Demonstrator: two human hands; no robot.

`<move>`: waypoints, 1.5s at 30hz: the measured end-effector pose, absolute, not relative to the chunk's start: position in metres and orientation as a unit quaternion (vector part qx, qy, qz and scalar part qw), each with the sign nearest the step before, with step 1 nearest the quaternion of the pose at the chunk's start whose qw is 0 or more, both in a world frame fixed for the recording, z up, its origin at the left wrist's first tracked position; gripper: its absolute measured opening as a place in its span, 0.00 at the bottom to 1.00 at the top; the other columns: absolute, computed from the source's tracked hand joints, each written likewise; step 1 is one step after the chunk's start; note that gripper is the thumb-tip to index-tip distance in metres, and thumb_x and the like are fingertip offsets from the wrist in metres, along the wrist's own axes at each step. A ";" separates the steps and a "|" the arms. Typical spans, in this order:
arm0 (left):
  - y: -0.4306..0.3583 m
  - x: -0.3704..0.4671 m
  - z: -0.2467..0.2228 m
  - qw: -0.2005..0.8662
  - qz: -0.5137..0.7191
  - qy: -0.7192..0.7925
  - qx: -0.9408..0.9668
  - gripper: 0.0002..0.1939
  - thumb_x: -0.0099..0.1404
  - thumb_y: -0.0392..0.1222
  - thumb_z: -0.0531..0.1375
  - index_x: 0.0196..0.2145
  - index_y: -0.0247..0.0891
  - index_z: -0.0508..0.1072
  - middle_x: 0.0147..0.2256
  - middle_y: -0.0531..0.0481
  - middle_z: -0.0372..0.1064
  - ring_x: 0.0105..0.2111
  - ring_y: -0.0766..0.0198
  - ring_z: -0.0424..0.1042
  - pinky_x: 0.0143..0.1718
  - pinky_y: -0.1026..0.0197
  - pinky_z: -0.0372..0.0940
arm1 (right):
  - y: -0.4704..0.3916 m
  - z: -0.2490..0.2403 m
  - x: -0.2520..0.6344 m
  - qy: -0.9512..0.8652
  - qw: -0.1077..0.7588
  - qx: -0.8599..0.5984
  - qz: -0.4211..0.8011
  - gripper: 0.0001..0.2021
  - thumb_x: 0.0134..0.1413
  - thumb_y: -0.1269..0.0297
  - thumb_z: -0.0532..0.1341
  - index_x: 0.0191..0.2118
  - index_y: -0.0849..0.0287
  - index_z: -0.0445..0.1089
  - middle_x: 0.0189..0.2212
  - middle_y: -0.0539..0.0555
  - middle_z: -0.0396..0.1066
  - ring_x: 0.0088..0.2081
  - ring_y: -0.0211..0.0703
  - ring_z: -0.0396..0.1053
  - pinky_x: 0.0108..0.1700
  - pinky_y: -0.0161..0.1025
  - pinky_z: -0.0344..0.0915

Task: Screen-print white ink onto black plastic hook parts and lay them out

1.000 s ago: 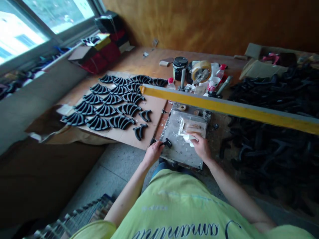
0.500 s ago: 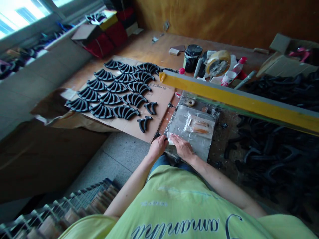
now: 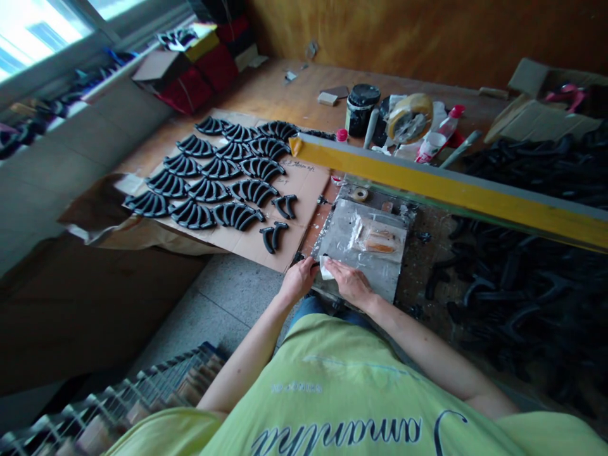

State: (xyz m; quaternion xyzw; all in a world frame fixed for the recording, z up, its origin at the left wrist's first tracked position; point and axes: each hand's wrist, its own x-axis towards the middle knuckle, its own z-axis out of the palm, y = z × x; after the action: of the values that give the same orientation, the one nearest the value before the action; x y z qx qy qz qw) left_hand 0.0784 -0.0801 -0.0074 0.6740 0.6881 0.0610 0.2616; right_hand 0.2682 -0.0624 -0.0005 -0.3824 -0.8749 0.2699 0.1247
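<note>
Where left hand [image 3: 298,280] grips, black part [image 3: 314,264] seemingly mostly hidden.

The yellow-green shirt [image 3: 332,405] at 6 o'clock bears dark cursive lettering, seen upside down and cut off; it cannot be read for sure. The cardboard sheet [image 3: 304,180] at 11 o'clock carries faint handwriting, too small to read.
</note>
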 end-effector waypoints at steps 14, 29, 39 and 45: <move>-0.081 0.079 -0.002 0.258 0.052 0.684 0.681 0.10 0.68 0.42 0.53 0.44 0.39 0.70 0.38 0.45 0.75 0.38 0.60 0.74 0.36 0.64 0.63 | -0.022 -0.024 0.245 -0.607 0.211 -0.595 0.483 0.10 0.51 0.59 0.62 0.33 0.59 0.66 0.25 0.47 0.69 0.23 0.37 0.65 0.23 0.30 0.57; -0.081 0.079 -0.004 0.246 0.055 0.681 0.687 0.10 0.68 0.42 0.53 0.43 0.39 0.70 0.36 0.45 0.74 0.35 0.60 0.74 0.35 0.64 0.62 | -0.023 -0.012 0.244 -0.711 0.109 -0.599 0.351 0.09 0.52 0.61 0.64 0.30 0.59 0.65 0.28 0.53 0.72 0.30 0.40 0.68 0.30 0.32 0.54; -0.081 0.073 0.000 0.298 0.080 0.684 0.661 0.15 0.67 0.46 0.54 0.46 0.37 0.72 0.40 0.44 0.75 0.40 0.59 0.74 0.38 0.63 0.64 | -0.036 -0.002 0.319 -0.554 0.289 -0.609 0.488 0.11 0.47 0.56 0.61 0.32 0.57 0.64 0.25 0.47 0.69 0.23 0.39 0.66 0.22 0.33 0.59; -0.083 0.078 0.012 0.498 0.163 0.638 0.564 0.24 0.63 0.55 0.57 0.50 0.36 0.71 0.29 0.50 0.73 0.28 0.62 0.73 0.27 0.64 0.65 | -0.037 0.022 0.300 -0.636 0.376 -0.562 0.373 0.05 0.53 0.63 0.58 0.35 0.57 0.66 0.33 0.52 0.74 0.36 0.44 0.72 0.38 0.36 0.66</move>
State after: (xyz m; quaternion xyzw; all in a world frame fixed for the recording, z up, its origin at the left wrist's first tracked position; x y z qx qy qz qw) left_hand 0.0779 -0.0831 0.0116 0.5637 0.6382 0.1634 0.4983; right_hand 0.2997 -0.0368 0.0216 -0.5616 -0.6359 0.3729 0.3758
